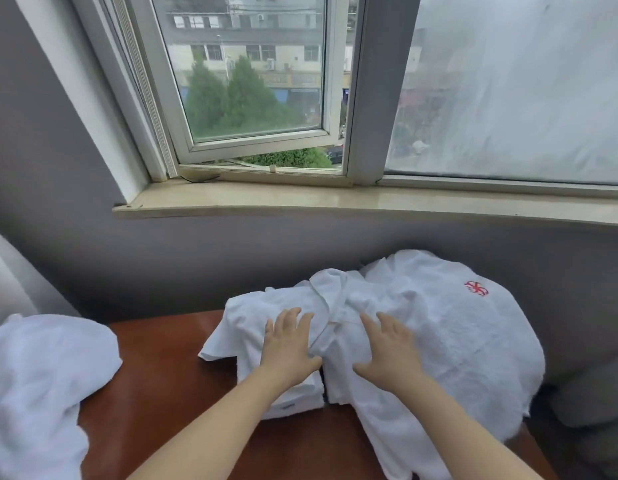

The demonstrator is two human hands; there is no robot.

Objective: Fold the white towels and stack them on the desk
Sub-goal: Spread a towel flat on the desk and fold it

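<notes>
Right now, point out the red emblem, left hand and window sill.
red emblem (pixel 476 288), head view, its stitched centre
left hand (pixel 288 346), head view, back of hand
window sill (pixel 266 197), head view, top surface

The left arm (pixel 210 424) and right arm (pixel 463 424) are bare and reach forward, side by side. The left hand (pixel 288 344) lies flat, palm down, fingers straight and a little spread. The right hand (pixel 387 351) does the same. The thumbs point at each other, close but not touching.
</notes>
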